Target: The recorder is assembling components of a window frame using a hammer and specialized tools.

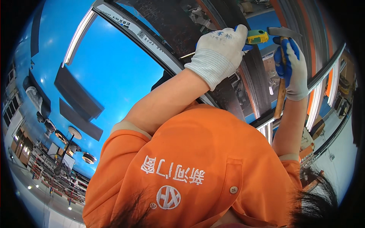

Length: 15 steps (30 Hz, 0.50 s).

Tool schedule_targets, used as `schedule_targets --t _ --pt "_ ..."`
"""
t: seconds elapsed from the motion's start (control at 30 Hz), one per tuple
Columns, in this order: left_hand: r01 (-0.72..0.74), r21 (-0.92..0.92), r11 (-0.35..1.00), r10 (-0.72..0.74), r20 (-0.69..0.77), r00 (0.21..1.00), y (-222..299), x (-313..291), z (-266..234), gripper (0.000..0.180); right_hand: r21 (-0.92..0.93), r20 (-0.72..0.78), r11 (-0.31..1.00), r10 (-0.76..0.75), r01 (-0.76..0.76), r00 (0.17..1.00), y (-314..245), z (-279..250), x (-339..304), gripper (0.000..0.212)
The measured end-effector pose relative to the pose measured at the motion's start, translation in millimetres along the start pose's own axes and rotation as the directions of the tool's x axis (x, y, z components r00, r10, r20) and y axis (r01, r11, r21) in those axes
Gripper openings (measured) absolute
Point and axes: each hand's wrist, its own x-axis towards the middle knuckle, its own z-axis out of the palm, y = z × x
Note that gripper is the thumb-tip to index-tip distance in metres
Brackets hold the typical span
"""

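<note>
My left hand (222,51), in a white glove with blue palm coating, is closed around a screwdriver. The green and yellow handle (257,37) sticks out past the thumb side, and the thin metal shaft (187,56) shows on the other side of the glove. In my right hand (294,68), gloved the same way, is a hammer with a wooden handle (280,97). Its dark metal head (283,32) is close to the screwdriver's butt end; whether they touch I cannot tell. Below the shaft lies a dark framed panel, its edge a pale grey profile (152,43).
A bright blue tabletop (121,57) spreads out at the left, with dark flat strips (78,93) on it. Several wheel-like round parts (89,157) stand by the far-left edge. Long dark and orange profiles (306,41) run past my right hand.
</note>
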Motion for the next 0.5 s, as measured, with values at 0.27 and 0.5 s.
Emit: schedule_targets --t 0.27,0.5 --pt "-0.039 0.027 0.999 0.037 0.053 0.998 3.7 -1.0 0.1 0.023 -0.104 0.266 0.991 0.110 -0.085 0.958 2.6 -13.6 0.8 0.034" --pt "-0.022 0.028 0.999 0.020 0.073 0.997 5.4 -0.9 0.1 0.022 -0.083 0.069 0.989 -0.114 0.120 0.991 2.1 -11.4 -1.9 0.032"
